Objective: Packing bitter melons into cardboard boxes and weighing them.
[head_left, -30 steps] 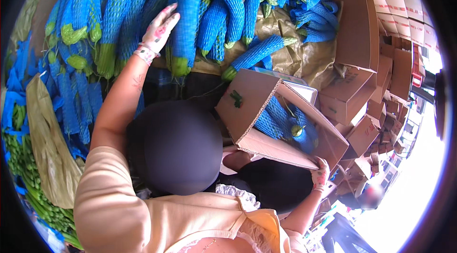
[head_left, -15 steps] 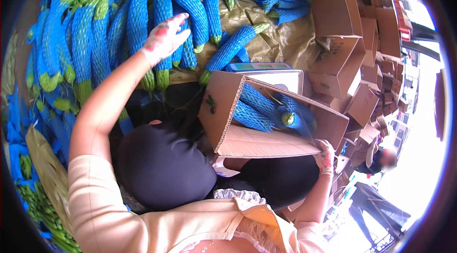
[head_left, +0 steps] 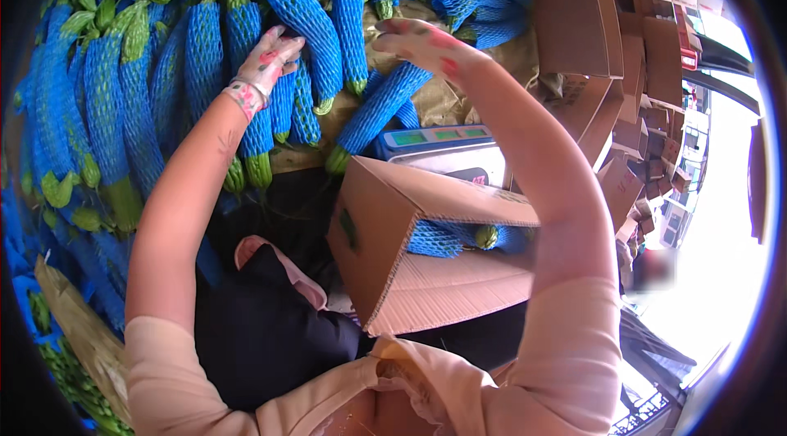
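Bitter gourds in blue foam-net sleeves lie in rows ahead of me. My left hand (head_left: 269, 69), in a thin clear glove with red patches, is over the row with its fingers bent and apart, beside a slanting sleeved gourd (head_left: 307, 18). My right hand (head_left: 422, 44), in a similar glove, stretches leftward with fingers extended, above a gourd lying diagonally (head_left: 377, 116). Neither hand visibly lifts anything. An open cardboard box (head_left: 373, 231) tilts toward me by my lap, with sleeved gourds (head_left: 433, 239) inside; my right forearm hides part of it.
A blue scale (head_left: 434, 139) stands behind the box. Larger cardboard boxes (head_left: 574, 10) rise on the right, with more stacked beyond. Brown sheeting (head_left: 447, 96) lies under the gourds. At the far right is another person, partly visible and blurred.
My right hand has let go of the box's edge and moved up over the gourds. My left hand has shifted slightly left and down, its fingers more bent. The box sits lower, tilted differently.
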A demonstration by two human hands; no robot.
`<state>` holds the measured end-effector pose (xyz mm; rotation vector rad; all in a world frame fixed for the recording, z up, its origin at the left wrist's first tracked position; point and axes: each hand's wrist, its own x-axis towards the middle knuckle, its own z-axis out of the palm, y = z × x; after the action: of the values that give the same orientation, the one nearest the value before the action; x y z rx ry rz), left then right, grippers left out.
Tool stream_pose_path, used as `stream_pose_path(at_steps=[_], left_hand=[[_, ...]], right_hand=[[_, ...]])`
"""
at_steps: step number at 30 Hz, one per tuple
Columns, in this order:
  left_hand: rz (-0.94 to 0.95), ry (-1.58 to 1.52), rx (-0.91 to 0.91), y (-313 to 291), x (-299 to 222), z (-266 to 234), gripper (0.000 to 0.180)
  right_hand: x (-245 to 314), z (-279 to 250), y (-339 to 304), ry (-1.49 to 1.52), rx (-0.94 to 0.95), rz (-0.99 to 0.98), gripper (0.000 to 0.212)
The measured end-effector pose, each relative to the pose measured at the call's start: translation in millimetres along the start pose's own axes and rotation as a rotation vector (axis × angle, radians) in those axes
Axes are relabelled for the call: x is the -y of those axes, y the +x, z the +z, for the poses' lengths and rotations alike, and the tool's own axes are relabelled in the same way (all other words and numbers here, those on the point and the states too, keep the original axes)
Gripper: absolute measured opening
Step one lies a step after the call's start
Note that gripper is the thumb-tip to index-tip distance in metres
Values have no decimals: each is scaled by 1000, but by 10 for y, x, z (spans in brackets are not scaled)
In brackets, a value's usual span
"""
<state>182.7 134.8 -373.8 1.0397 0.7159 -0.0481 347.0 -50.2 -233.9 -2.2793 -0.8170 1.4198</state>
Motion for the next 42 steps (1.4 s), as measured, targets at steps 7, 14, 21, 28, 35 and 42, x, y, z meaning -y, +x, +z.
stream_pose_path(at_steps=[7, 14, 21, 28, 35, 42], left_hand=[[-11, -216, 184, -24, 102, -167, 60], [30, -691, 330, -525, -278, -452, 77], [336, -912, 778, -1152, -668, -941, 104], [309, -1017, 824, -1412, -544, -1212, 104], [317, -1027, 674, -1447, -449, -1299, 106], [330, -1026, 573, -1405, -439, -1293, 107]], right_hand=[[-680, 664, 1349, 610, -176, 226, 40], [902, 715, 362, 673, 122, -273, 41], [1656, 583, 218, 122, -47, -212, 71], [94, 1414, 972, 634, -118, 132, 95], [425, 1571, 1181, 814, -129, 272, 93], [667, 1746, 1312, 884, -316, 172, 85]])
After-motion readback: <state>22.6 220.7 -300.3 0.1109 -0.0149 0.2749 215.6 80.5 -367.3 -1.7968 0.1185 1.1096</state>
